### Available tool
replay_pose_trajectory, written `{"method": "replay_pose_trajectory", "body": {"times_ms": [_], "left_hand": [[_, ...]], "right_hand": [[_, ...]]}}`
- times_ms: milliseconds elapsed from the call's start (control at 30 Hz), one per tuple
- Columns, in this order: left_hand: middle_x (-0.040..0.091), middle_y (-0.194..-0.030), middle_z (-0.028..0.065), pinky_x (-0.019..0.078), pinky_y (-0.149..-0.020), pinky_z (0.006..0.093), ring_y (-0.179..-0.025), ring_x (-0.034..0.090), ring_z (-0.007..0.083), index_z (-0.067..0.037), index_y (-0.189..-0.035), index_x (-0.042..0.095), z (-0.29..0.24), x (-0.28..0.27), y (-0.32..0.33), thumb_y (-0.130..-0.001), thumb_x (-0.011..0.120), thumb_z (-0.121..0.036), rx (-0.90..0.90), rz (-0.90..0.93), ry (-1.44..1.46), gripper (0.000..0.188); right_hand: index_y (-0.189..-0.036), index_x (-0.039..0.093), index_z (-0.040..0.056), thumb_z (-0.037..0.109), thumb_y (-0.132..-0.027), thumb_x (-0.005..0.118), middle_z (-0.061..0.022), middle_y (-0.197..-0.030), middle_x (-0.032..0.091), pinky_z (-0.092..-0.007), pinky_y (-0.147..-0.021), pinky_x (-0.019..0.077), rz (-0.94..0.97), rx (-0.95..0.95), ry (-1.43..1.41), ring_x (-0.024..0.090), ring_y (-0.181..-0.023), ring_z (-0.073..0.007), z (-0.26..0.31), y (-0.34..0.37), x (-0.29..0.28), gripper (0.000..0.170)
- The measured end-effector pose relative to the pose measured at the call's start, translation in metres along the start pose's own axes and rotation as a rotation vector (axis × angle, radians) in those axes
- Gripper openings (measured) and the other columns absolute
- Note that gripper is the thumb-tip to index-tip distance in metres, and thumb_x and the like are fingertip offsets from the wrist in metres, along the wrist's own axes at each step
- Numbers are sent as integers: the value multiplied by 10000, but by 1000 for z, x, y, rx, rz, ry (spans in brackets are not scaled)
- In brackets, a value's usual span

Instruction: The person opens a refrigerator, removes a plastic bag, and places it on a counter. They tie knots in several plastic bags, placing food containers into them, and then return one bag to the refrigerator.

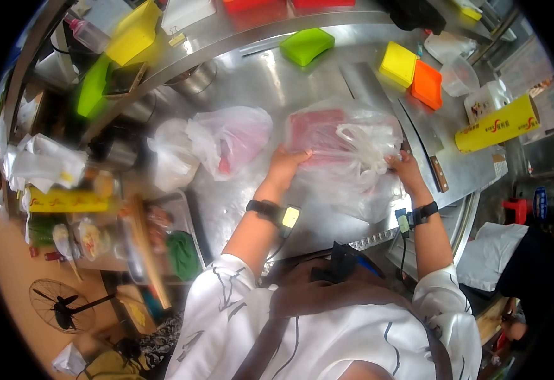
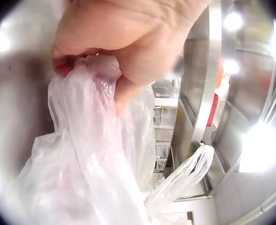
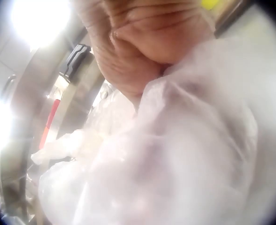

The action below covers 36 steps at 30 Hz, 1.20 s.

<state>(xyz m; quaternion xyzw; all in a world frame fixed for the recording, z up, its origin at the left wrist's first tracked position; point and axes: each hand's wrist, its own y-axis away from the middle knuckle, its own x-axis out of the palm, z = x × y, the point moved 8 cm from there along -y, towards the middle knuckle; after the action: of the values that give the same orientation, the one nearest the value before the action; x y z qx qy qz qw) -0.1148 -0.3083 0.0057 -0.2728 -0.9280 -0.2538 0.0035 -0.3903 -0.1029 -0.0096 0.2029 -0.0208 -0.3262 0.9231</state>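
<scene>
A translucent plastic bag [image 1: 334, 174] with something flat and reddish-pink inside lies on the steel table [image 1: 251, 218] in front of the person. Its left side is gripped by the left hand [image 1: 283, 168], with the plastic bunched between thumb and fingers in the left wrist view. On the opposite side, the right hand [image 1: 406, 172] pinches the plastic beside a gathered, knotted-looking part of the bag. In the right wrist view, the right hand's fingertips are hidden behind the white film. Left of this bag sits a second plastic bag [image 1: 242, 139] with pinkish contents.
Right of the bag lie a cleaver [image 1: 362, 82] and a wooden-handled knife [image 1: 424, 136]. Yellow [image 1: 398, 64] and orange trays [image 1: 426, 85] stand behind them, near a yellow roll box [image 1: 498, 123]. A green tray [image 1: 307, 47] is at the back. A metal tray [image 1: 191, 218] sits at left.
</scene>
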Motion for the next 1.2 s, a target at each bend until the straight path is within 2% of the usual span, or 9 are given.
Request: {"method": "replay_pose_trajectory", "body": {"times_ms": [233, 300, 467, 533, 733, 867, 933, 1133, 1200], "left_hand": [[672, -947, 112, 475, -847, 331, -855, 641, 206, 62, -1142, 550, -34, 6, 13, -766, 776, -150, 98, -93, -140, 487], [517, -1239, 266, 392, -1000, 469, -1184, 503, 330, 121, -1223, 420, -30, 16, 16, -724, 818, -351, -116, -2, -156, 794], [459, -1318, 267, 407, -986, 496, -1196, 498, 330, 130, -1359, 268, 19, -2, -25, -749, 802, -353, -2, -82, -84, 944], [415, -1369, 266, 424, -988, 491, -1207, 493, 326, 120, -1419, 164, 19, 4, -29, -779, 785, -316, 53, -128, -1, 993], [391, -1435, 179, 404, -1032, 451, -1268, 454, 300, 64, -1455, 171, 26, 25, -13, -883, 685, -332, 142, 37, 172, 865], [367, -1460, 148, 355, -1064, 442, -1300, 419, 289, 16, -1469, 196, 45, 46, -20, -925, 607, -410, -45, 229, 212, 803], [321, -1491, 156, 315, -1088, 425, -1352, 349, 287, 2, -1490, 164, 31, 58, -4, -953, 519, -479, -84, 293, -190, 804], [251, -1538, 170, 279, -1111, 379, -1399, 279, 283, 39, -1499, 107, 11, 53, 24, -968, 461, -505, 7, 206, -186, 839], [273, -1509, 267, 295, -1112, 392, -1378, 328, 334, 71, -1464, 224, 19, 28, 20, -972, 453, -475, 287, 94, -668, 770]], "right_hand": [[-1149, 568, -80, 186, -842, 723, -119, -1022, 656, -285, -745, 523, -1, 27, 133, 643, -866, -178, 15, 6, 3, 435], [-1156, 558, -96, 194, -839, 729, -132, -1021, 655, -293, -743, 529, -45, 4, 179, 647, -860, -185, 17, 6, 3, 462], [-1179, 516, -155, 242, -817, 761, -185, -1038, 646, -310, -716, 550, -74, -16, 89, 655, -860, -208, 5, -5, -3, 591], [-1131, 564, -90, 164, -856, 711, -128, -972, 661, -313, -690, 563, -213, -39, 289, 654, -807, -187, 0, -13, -15, 403], [-1098, 597, -66, 190, -799, 743, -130, -907, 667, -336, -697, 521, -205, -272, 57, 631, -747, -228, 104, -2, -3, 421], [-1243, 518, -39, 285, -782, 748, -226, -1160, 593, -389, -922, 457, -287, -417, 376, 572, -1060, -339, 149, -14, 2, 609], [-1361, 424, 1, 324, -760, 759, -266, -1395, 419, -424, -1077, 340, -448, -562, 655, 394, -1308, -383, 171, 9, 6, 761], [-1351, 444, 5, 275, -770, 740, -273, -1388, 423, -475, -1074, 332, -513, -616, 789, 391, -1294, -420, 120, 88, 9, 706], [-1327, 474, 14, 251, -780, 735, -264, -1380, 438, -478, -1068, 340, -505, -629, 793, 406, -1280, -429, 84, 115, 5, 651]]}}
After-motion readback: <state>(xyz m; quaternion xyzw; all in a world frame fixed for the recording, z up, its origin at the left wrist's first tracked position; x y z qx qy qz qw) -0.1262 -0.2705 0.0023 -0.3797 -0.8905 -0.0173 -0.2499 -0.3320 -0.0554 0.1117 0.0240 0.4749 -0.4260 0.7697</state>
